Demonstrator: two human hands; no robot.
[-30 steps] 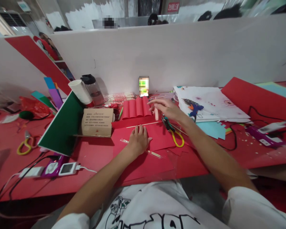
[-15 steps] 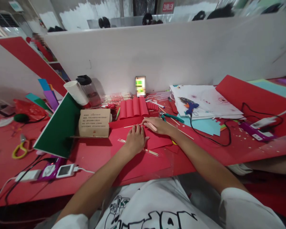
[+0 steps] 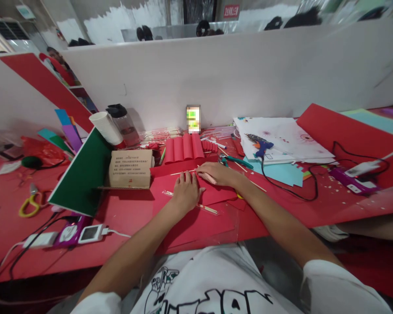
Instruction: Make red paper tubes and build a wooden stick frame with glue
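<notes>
My left hand (image 3: 186, 192) lies flat on a red paper sheet (image 3: 163, 183), fingers stretched forward. Its fingertips touch or almost touch a thin pale stick (image 3: 180, 173) lying across the paper. At the right end of that stick is my right hand (image 3: 218, 174), its fingers bent and closed together. A pinkish shape shows under those fingers; I cannot tell whether it is a finger or something held. Below my left palm, a clear-wrapped pack of thin sticks (image 3: 208, 209) crosses the paper. Just beyond both hands stand red paper rolls (image 3: 184, 148) side by side.
A cardboard box (image 3: 131, 170) and a green board (image 3: 81, 179) stand left, with yellow-handled scissors (image 3: 29, 207) farther out. On the right are teal-handled pliers (image 3: 237, 161), a blue glue gun (image 3: 263, 147) with its cable, and a purple power strip (image 3: 353, 181). A lit phone (image 3: 193, 118) leans against the partition.
My right hand has shifted very slightly, and the pinkish shape under its fingers sits a little lower. My left hand stays in place on the paper.
</notes>
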